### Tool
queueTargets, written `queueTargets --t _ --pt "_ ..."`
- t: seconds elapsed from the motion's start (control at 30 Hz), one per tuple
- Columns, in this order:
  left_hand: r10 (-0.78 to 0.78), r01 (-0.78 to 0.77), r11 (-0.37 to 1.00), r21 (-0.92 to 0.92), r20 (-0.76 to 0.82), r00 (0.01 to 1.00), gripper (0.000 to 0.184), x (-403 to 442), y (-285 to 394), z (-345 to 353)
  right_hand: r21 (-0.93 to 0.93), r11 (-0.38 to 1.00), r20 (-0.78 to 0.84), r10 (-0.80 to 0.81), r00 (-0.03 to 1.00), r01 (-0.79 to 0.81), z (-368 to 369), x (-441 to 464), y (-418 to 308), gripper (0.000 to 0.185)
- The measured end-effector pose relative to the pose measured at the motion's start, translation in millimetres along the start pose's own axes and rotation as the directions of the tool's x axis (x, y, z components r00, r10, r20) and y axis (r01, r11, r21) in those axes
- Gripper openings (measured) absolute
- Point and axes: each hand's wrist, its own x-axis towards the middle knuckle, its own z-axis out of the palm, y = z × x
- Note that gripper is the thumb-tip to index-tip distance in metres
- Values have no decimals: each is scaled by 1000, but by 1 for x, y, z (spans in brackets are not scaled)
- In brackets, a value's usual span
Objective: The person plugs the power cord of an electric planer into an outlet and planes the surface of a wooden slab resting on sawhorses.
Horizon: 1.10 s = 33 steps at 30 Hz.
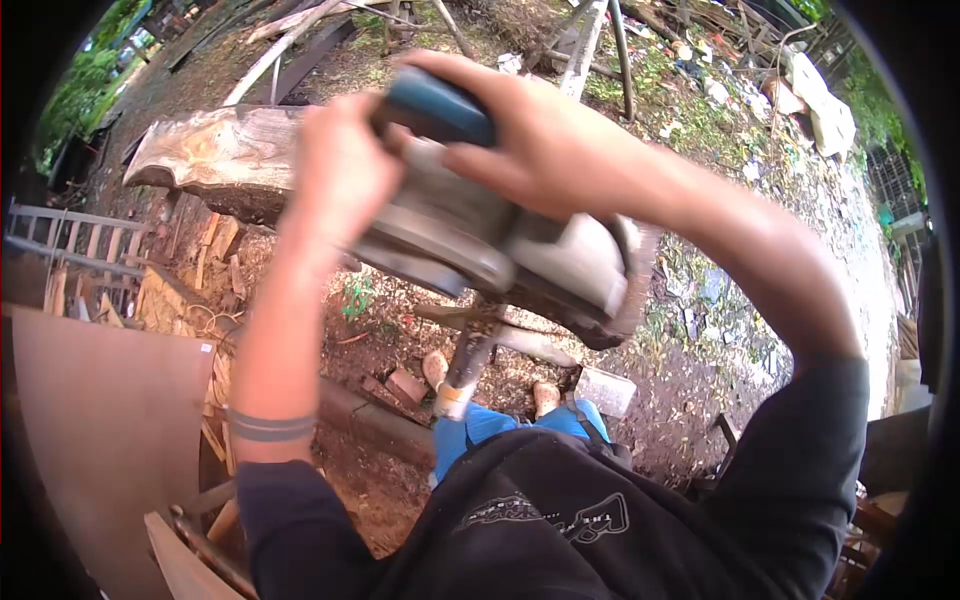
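Note:
Both of my hands are raised over a wooden slab (220, 148) with a rough, bark-like edge. My left hand (352, 160) is closed around the near left end of a blue and dark block-shaped tool (440, 105). From the right, my right hand (525, 135) wraps the same tool, fingers over its top and thumb below. Motion blur hides the tool's exact kind and whether it touches the slab. Under my hands are blurred grey, rounded shapes (440, 235) and a pale one (590, 265), which I cannot make out.
A post (473, 345) stands below the slab, close to my legs. Wood chips and offcuts (170, 300) litter the ground. A brown board (110, 400) is at the left, with a ladder-like frame (75, 235) beyond. Wooden poles (585, 50) rise behind the slab.

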Motion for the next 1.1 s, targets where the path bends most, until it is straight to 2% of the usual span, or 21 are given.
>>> queueTargets --t 0.03,0.07,0.1,0.13,0.17,0.2,0.23,0.33,0.43,0.47,0.6,0.67,0.7,0.73,0.8,0.83,0.87,0.93,1.03,1.07,1.1 --pt "28 -29 997 -67 -5 1000 12 -13 33 13 65 993 52 93 994 -96 -22 -34 -8 61" --pt "112 -112 993 -44 -11 994 8 -25 61 24 120 973 103 185 977 -197 -44 -69 -16 60" --pt "116 -111 990 -84 58 992 25 -34 83 36 56 997 -28 56 998 -54 -47 -100 -2 64" --pt "104 -98 992 -75 77 992 26 -44 104 49 86 986 5 144 990 -144 -61 -125 -11 67" --pt "203 -201 976 -83 15 979 26 -52 119 64 141 956 55 253 966 -258 -71 -141 -18 68" --pt "235 -230 970 -72 74 969 14 -59 137 65 187 909 104 359 928 -373 -81 -156 -25 70" --pt "230 -224 972 -67 93 969 16 -66 151 67 222 848 151 458 876 -482 -91 -172 -31 71" --pt "205 -196 976 -99 89 975 17 -76 163 71 23 943 71 330 941 -332 -86 -192 -24 70" --pt "212 -208 973 -104 27 977 17 -72 138 65 27 960 91 276 957 -279 -72 -169 -19 70" --pt "151 -147 978 -148 18 988 42 -70 122 65 -1 970 95 243 966 -244 -67 -154 -18 70" --pt "91 -97 992 -81 -78 993 33 -38 43 34 55 996 46 64 997 -67 -23 -70 -7 69" --pt "75 -86 993 -87 -128 989 30 -17 -3 12 141 990 -9 25 1000 -23 6 -17 -7 68" --pt "-2 -2 998 -57 -58 998 29 -8 -25 -4 170 985 -21 22 1000 -18 21 10 -9 67" --pt "15 -22 998 -60 -104 994 27 4 -57 -9 167 986 -39 8 999 -2 34 38 -12 66" --pt "-22 27 999 35 -116 993 24 24 -105 -30 79 997 -31 18 999 -15 60 93 -11 64" --pt "-19 22 1000 18 -150 988 23 35 -133 -36 54 999 -48 -8 999 11 74 120 -10 63" --pt "-18 18 1000 -2 -183 983 22 45 -158 -44 -14 988 -148 -157 976 157 92 149 -6 61" --pt "-11 34 995 97 -229 973 23 66 -211 -61 33 993 -95 -106 990 110 115 203 -10 59" --pt "-93 129 983 131 -246 965 25 92 -274 -90 73 997 -31 -17 999 19 149 276 -22 59" --pt "-112 147 980 132 -242 964 25 101 -294 -97 -66 978 -208 -208 956 199 174 305 -6 61" --pt "-67 103 986 129 -260 963 25 112 -323 -101 -125 975 -216 -210 954 186 187 329 -2 61"
